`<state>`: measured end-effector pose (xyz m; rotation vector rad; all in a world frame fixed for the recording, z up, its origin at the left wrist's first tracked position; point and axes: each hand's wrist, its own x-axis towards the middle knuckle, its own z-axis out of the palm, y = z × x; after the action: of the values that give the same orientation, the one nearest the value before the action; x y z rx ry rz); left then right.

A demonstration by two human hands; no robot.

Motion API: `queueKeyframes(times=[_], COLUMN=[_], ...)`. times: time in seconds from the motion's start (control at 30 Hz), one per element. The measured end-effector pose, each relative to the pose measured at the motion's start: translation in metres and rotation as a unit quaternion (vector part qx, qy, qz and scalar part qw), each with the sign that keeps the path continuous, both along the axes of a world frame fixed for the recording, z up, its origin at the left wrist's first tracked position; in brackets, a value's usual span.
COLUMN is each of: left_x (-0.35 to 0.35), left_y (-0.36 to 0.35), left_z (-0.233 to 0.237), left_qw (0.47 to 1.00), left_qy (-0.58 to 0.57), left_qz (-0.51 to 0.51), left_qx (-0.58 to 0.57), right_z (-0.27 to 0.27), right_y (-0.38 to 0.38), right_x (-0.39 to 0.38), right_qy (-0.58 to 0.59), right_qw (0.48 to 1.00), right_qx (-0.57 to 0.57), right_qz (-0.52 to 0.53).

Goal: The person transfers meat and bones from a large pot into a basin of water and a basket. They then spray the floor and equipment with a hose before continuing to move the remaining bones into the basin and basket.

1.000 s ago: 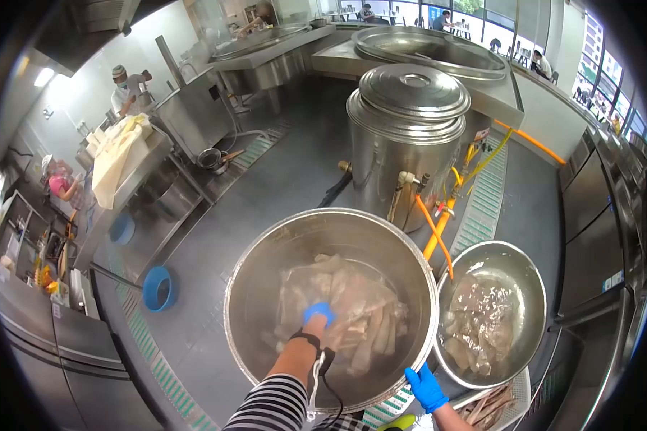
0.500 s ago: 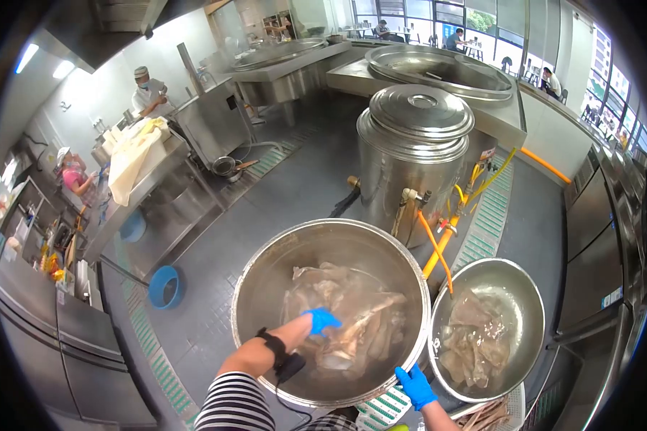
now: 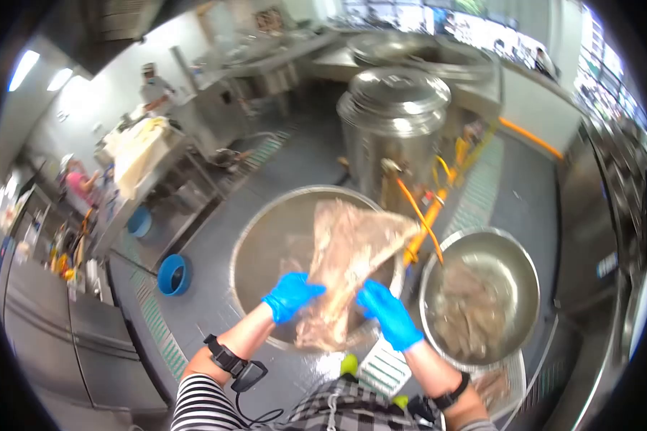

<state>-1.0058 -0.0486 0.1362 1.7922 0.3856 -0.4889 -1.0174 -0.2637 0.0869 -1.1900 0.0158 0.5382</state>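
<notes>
Over the large steel pot (image 3: 241,248) I hold up a broad, fan-shaped, pale brown piece that looks like a shoulder-blade bone (image 3: 359,241). Its wide end points away from me, its narrow end towards me. My left hand (image 3: 295,296), in a blue glove, is closed on its left edge. On the other side my right hand (image 3: 388,312), also gloved in blue, has its fingers curled against the right edge. Murky water and similar pieces show in the pot behind it. To the right, a smaller steel basin (image 3: 532,287) holds more pale pieces (image 3: 471,309) in water.
A tall lidded steel pot (image 3: 388,136) stands ahead, with orange gas pipes (image 3: 430,223) beside it. A blue bucket (image 3: 172,274) sits on the floor left. Below the basin is a white crate (image 3: 516,377) with reddish pieces. Two people work at the cloth-covered table (image 3: 136,154).
My left hand has come up out of the pot with the bone. My right hand has left the pot's rim and moved in to the bone's right edge. The view has shifted and blurred.
</notes>
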Motion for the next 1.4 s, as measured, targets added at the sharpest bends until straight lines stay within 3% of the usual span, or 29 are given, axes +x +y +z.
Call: queueKeyframes(times=[0.07, 0.1, 0.13, 0.2, 0.27, 0.37, 0.43, 0.47, 0.5, 0.53, 0.6, 0.63, 0.67, 0.77, 0.8, 1.03, 1.17, 1.23, 1.3, 1.4], left_x=[-0.004, -0.003, -0.004, -0.003, 0.0, 0.001, -0.012, -0.021, -0.02, -0.019, -0.033, -0.041, -0.043, -0.039, -0.035, -0.023, -0.025, -0.025, -0.025, -0.026], left_y=[-0.032, -0.049, -0.07, -0.114, -0.159, -0.206, -0.215, -0.21, -0.194, -0.173, -0.14, -0.132, -0.127, -0.136, -0.141, -0.163, -0.161, -0.16, -0.157, -0.156], left_z=[0.012, 0.015, 0.015, 0.013, 0.006, -0.027, -0.048, -0.057, -0.085, -0.114, -0.145, -0.153, -0.163, -0.166, -0.166, -0.164, -0.168, -0.17, -0.174, -0.174], left_qw=[0.998, 0.992, 0.99, 0.916, 0.906, 0.883, 0.92, 0.913, 0.843, 0.74, 0.701, 0.734, 0.75, 0.723, 0.719, 0.706, 0.724, 0.733, 0.733, 0.736], left_qy=[-0.019, -0.063, -0.055, -0.15, -0.163, -0.134, -0.222, -0.271, -0.399, -0.512, -0.401, -0.299, -0.273, -0.31, -0.349, -0.357, -0.337, -0.32, -0.332, -0.319], left_qz=[-0.059, -0.094, -0.116, -0.239, -0.296, -0.381, -0.318, -0.239, -0.177, -0.11, -0.101, -0.133, -0.135, -0.147, -0.119, -0.104, -0.094, -0.087, -0.08, -0.085], left_qx=[0.028, 0.059, 0.054, 0.285, 0.255, 0.239, 0.063, 0.189, 0.314, 0.421, 0.581, 0.595, 0.587, 0.599, 0.589, 0.602, 0.594, 0.594, 0.589, 0.591], right_z=[0.009, 0.03, 0.017, -0.008, -0.023, -0.068, -0.103, -0.124, -0.181, -0.198, -0.237, -0.262, -0.28, -0.307, -0.341, -0.45, -0.529, -0.535, -0.545, -0.541], right_y=[-0.011, -0.02, -0.033, -0.061, -0.096, -0.158, -0.199, -0.217, -0.246, -0.265, -0.298, -0.313, -0.324, -0.344, -0.351, -0.379, -0.404, -0.414, -0.432, -0.458], right_x=[0.0, -0.006, -0.013, -0.022, -0.035, -0.057, -0.073, -0.082, -0.088, -0.099, -0.122, -0.131, -0.141, -0.155, -0.16, -0.142, -0.116, -0.09, -0.067, -0.023], right_qy=[-0.005, 0.017, 0.017, 0.015, 0.0, 0.009, 0.045, 0.076, 0.101, 0.124, 0.156, 0.213, 0.271, 0.341, 0.332, 0.373, 0.387, 0.351, 0.321, 0.279], right_qw=[1.0, 0.996, 0.99, 0.976, 0.938, 0.904, 0.873, 0.853, 0.854, 0.852, 0.842, 0.83, 0.815, 0.788, 0.777, 0.726, 0.699, 0.673, 0.702, 0.7], right_qx=[-0.018, 0.037, 0.058, 0.076, 0.175, 0.192, 0.202, 0.164, 0.146, 0.132, 0.116, 0.1, 0.085, 0.038, 0.058, 0.066, 0.159, 0.124, 0.204, 0.196], right_qz=[-0.025, -0.077, -0.131, -0.204, -0.298, -0.381, -0.442, -0.49, -0.49, -0.491, -0.503, -0.506, -0.505, -0.512, -0.532, -0.574, -0.579, -0.639, -0.602, -0.627])
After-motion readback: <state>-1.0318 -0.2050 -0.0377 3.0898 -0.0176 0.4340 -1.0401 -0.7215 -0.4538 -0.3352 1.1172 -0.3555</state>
